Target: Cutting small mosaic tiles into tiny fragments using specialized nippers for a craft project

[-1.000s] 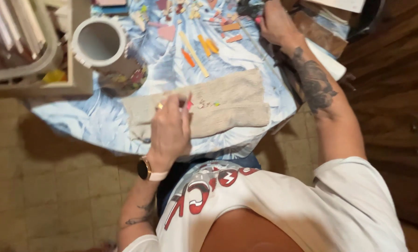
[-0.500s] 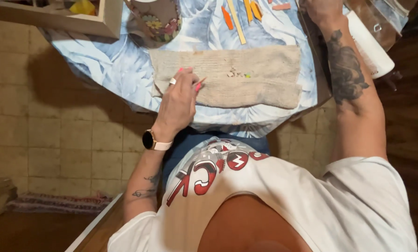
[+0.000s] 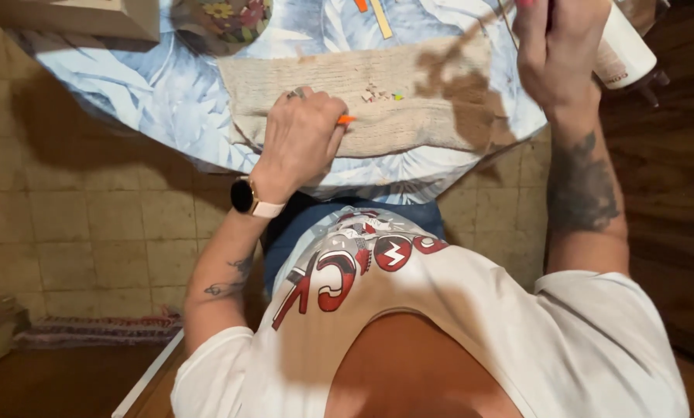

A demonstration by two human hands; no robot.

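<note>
My left hand (image 3: 300,139) rests on a beige knitted cloth (image 3: 409,85) spread over the table, fingers bunched together, with an orange-red tip showing at the fingertips. A small cluster of tiny coloured bits (image 3: 378,94) lies on the cloth just right of that hand. My right hand (image 3: 556,54) is raised above the table's right side, fingers closed. A thin dark strand (image 3: 506,19) runs beside it; I cannot tell whether the hand holds it. A white cylinder (image 3: 624,50) sits just behind that hand.
The round table has a blue-and-white leaf-patterned cover (image 3: 130,85). A floral mug (image 3: 223,19) and a wooden box corner (image 3: 76,15) sit at the far left. Orange and yellow sticks (image 3: 378,11) lie at the top. Tiled floor (image 3: 91,224) lies below.
The view has tilted down and moved closer. My right hand has come from the far table edge to a raised, closed position. My left hand has stayed on the cloth.
</note>
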